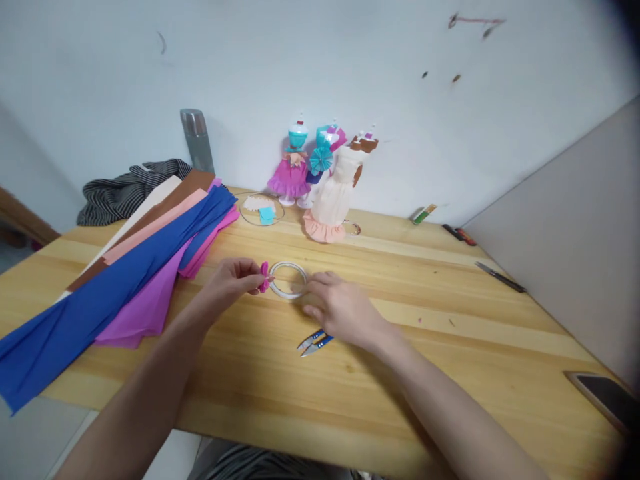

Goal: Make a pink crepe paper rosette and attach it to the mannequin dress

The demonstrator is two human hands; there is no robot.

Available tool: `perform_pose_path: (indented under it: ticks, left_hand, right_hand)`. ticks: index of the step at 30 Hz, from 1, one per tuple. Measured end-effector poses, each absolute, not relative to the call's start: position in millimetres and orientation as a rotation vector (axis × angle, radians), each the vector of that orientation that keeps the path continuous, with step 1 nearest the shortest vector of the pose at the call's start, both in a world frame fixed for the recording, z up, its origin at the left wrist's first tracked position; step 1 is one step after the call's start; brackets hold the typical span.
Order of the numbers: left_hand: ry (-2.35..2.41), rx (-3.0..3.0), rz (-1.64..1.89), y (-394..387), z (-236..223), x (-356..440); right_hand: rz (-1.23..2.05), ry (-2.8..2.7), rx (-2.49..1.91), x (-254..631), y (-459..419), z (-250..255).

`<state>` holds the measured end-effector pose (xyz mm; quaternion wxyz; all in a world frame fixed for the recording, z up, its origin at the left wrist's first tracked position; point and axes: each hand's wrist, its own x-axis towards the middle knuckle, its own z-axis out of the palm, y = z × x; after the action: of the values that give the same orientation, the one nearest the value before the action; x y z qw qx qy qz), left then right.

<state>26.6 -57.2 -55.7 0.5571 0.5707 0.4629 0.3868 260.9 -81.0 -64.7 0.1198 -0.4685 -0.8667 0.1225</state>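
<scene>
My left hand is closed, pinching a small bright pink ruffled paper piece between thumb and fingers. Just to its right, a narrow white ring-shaped roll of tape lies on the table. Its right edge meets the curled fingertips of my right hand, whose grip is partly hidden behind the knuckles. Below that hand lie blue-handled thread snips, blades pointing left and handles partly covered by the hand.
Crepe paper strips in blue, purple, brown and peach are piled at left beside a striped cloth and a flask. Dressed mini mannequins stand by the wall. A utility knife and a phone lie at right.
</scene>
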Motion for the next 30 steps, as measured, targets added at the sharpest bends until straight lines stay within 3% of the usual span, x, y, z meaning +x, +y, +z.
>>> perform_pose_path:
  ticks: [3, 7, 14, 22, 30]
  left_hand:
    - [1.083, 1.368, 0.897, -55.4, -56.9, 23.9]
    - [1.144, 1.426, 0.917, -52.4, -58.7, 19.3]
    - [1.272, 1.614, 0.745, -50.8, -62.1, 16.5]
    - [1.123, 1.383, 0.764, -52.3, -59.7, 21.9]
    - [1.019, 1.244, 0.706, -61.5, -56.1, 37.0]
  right_hand:
    - [0.252, -2.641, -1.180, 253.2, -62.6, -80.9]
    - [0.154, -2.709, -1.274, 260.7, -49.9, -89.2]
    - [0.269, -2.889, -1.273, 307.3, -42.9, -71.2]
    - [0.384, -2.815, -1.593, 347.8, -30.6, -63.0]
    - [0.327, -2.601, -1.800, 308.0, -48.8, -63.9]
